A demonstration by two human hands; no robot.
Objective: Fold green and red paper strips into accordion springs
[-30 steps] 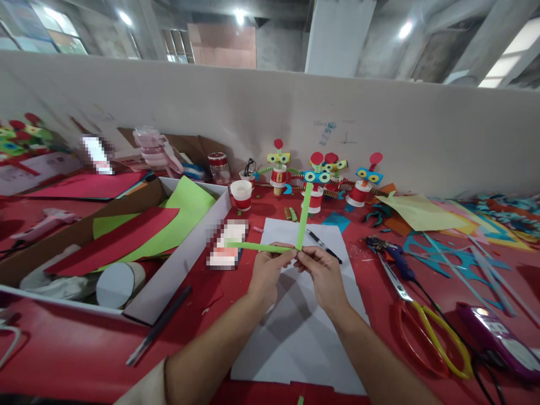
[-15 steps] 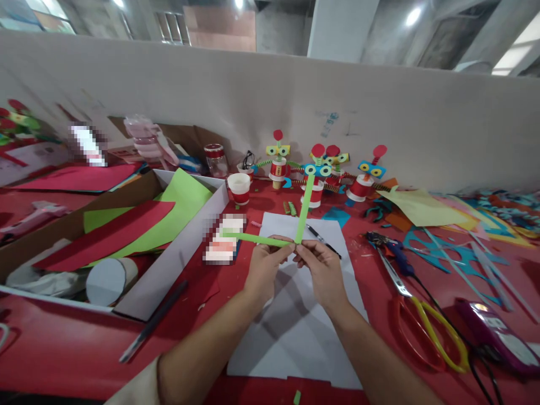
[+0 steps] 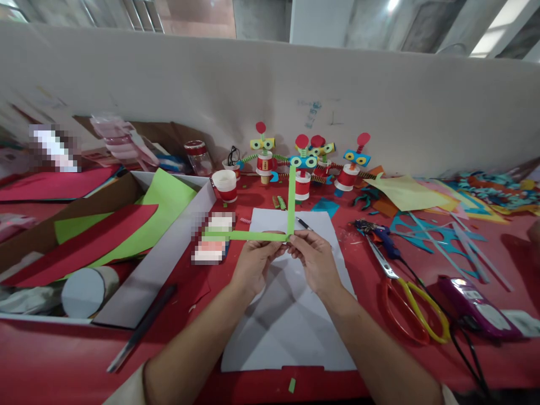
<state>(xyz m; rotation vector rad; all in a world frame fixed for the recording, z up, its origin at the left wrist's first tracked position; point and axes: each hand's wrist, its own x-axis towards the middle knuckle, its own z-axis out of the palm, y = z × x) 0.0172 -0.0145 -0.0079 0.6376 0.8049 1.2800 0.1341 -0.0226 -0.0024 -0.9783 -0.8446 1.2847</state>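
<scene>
Above the red table (image 3: 80, 351), hands (image 3: 315, 260) pinch green strips (image 3: 292, 197); walls (image 3: 261, 19) seem concrete.

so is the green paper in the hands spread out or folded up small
Spread out: one green strip runs left, the other strip forward, meeting at the fingers.

Muted indoor light; a ceiling lamp (image 3: 392, 5) glares above the wall (image 3: 270, 101). Below it, soft shadows cross the white paper (image 3: 291, 315). Picture edges stretch and blur; a phone (image 3: 214, 238) is pixelated.
</scene>
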